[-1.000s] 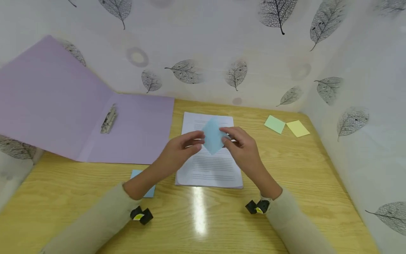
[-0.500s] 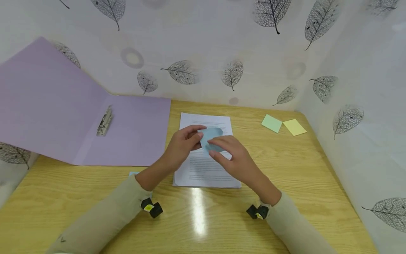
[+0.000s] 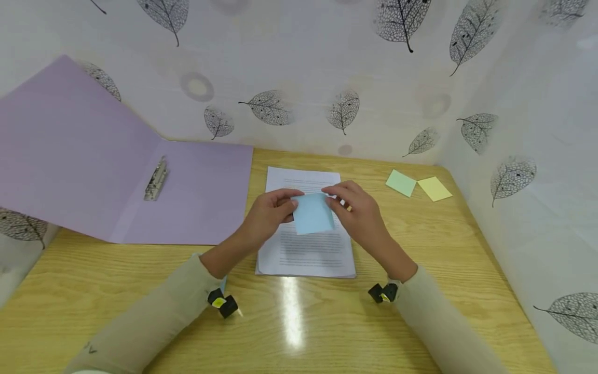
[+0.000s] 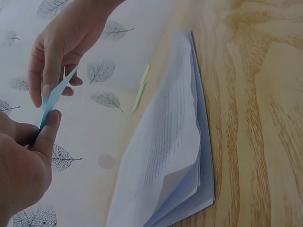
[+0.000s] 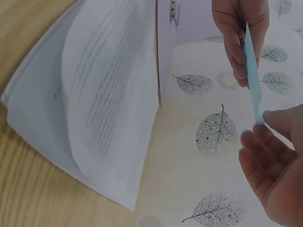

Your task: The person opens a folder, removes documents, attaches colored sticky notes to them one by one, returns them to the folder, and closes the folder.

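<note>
A light blue sticky note (image 3: pixel 313 214) is held up by its two upper corners above a stack of printed paper (image 3: pixel 308 257). My left hand (image 3: pixel 265 214) pinches its left corner between thumb and fingers. At the right corner, my right hand (image 3: pixel 358 212) grips it with thumb and index finger, as the right wrist view also shows, where the note (image 5: pixel 253 75) appears nearly edge-on. The printed sheets lie on the table under both hands, their corners slightly curled up in the left wrist view.
An open purple folder (image 3: pixel 205 197) with a metal clip (image 3: pixel 156 179) lies at the left, its cover leaning on the leaf-patterned wall. Green (image 3: pixel 401 183) and yellow (image 3: pixel 434 188) sticky notes lie at the back right. A blue pad (image 3: pixel 223 283) is mostly hidden under the left forearm.
The blue note has been turned from a diamond tilt to nearly square-on. My right hand let its fingers slide to the lower part, then moved up to the upper right corner.
</note>
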Tool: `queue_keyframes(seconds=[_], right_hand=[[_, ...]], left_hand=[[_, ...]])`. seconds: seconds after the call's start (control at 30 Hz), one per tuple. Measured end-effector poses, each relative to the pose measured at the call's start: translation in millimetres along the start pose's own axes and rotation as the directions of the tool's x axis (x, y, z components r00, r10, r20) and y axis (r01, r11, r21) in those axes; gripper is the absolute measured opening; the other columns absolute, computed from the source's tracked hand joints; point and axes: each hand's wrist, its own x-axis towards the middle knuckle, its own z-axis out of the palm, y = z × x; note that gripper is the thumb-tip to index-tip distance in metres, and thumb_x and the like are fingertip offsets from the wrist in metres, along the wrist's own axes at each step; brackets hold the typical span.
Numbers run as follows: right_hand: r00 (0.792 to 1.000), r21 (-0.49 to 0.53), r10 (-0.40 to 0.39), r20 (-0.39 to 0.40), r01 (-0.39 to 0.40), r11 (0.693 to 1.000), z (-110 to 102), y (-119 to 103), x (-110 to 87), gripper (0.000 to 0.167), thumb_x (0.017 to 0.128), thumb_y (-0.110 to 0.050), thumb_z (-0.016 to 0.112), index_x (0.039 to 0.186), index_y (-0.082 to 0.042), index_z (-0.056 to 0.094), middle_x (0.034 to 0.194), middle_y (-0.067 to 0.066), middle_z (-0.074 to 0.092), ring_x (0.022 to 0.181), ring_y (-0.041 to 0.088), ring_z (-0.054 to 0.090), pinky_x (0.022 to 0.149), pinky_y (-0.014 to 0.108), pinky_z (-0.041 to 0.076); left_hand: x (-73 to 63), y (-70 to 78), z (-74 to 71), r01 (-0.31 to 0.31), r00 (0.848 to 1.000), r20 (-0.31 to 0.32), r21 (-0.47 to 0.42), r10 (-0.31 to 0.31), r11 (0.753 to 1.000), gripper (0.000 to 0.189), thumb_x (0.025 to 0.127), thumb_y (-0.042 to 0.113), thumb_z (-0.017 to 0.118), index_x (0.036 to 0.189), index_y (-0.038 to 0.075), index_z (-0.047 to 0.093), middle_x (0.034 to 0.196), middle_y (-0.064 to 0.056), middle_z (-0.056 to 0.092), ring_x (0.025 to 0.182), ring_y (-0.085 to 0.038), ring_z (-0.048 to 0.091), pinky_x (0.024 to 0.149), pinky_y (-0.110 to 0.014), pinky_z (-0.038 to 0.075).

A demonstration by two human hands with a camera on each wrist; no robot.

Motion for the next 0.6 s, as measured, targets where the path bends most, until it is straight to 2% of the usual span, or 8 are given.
queue_keyframes(seconds=[0.13, 0.3, 0.43, 0.6], right_hand=[[0.995, 0.007, 0.044, 0.09, -0.045, 0.999, 3, 7, 3.6, 0.018, 0.096, -0.008, 0.067, 0.113, -0.008, 0.074, 0.101, 0.005, 0.072, 0.083, 0.015, 0.065, 0.07, 0.031, 0.057], [0.984, -0.006, 0.095, 0.152, -0.096, 0.995, 9, 14, 8.0, 0.019, 0.098, -0.008, 0.065, 0.115, -0.008, 0.073, 0.104, 0.007, 0.071, 0.086, 0.018, 0.065, 0.073, 0.032, 0.057], [0.966, 0.05, 0.173, 0.191, -0.186, 0.981, 12, 17, 12.4, 0.019, 0.098, -0.009, 0.065, 0.115, -0.007, 0.073, 0.105, 0.008, 0.07, 0.084, 0.023, 0.069, 0.071, 0.034, 0.058], [0.94, 0.117, 0.252, 0.23, -0.283, 0.952, 15, 17, 17.2, 0.016, 0.098, -0.009, 0.065, 0.112, -0.007, 0.073, 0.104, 0.008, 0.071, 0.083, 0.026, 0.071, 0.07, 0.034, 0.058]], left_hand=[[3.1, -3.4, -5.2, 0.026, 0.999, 0.033, 0.02, -0.026, 0.999, 0.033, 0.105, 0.01, 0.052, 0.137, 0.002, 0.058, 0.129, -0.019, 0.065, 0.117, -0.026, 0.065, 0.092, -0.031, 0.058], [10.9, -8.5, -13.2, 0.061, 0.995, 0.072, 0.06, -0.065, 0.996, 0.032, 0.105, 0.012, 0.054, 0.135, 0.005, 0.06, 0.131, -0.016, 0.065, 0.118, -0.026, 0.066, 0.095, -0.036, 0.057], [16.7, -11.4, -18.0, 0.081, 0.994, 0.061, 0.087, -0.086, 0.993, 0.03, 0.104, 0.013, 0.055, 0.132, 0.006, 0.062, 0.132, -0.013, 0.064, 0.116, -0.025, 0.066, 0.095, -0.037, 0.057], [21.2, -14.2, -23.3, 0.074, 0.997, 0.028, 0.094, -0.076, 0.993, 0.028, 0.103, 0.011, 0.058, 0.13, 0.004, 0.064, 0.13, -0.014, 0.063, 0.113, -0.025, 0.067, 0.093, -0.035, 0.058]])
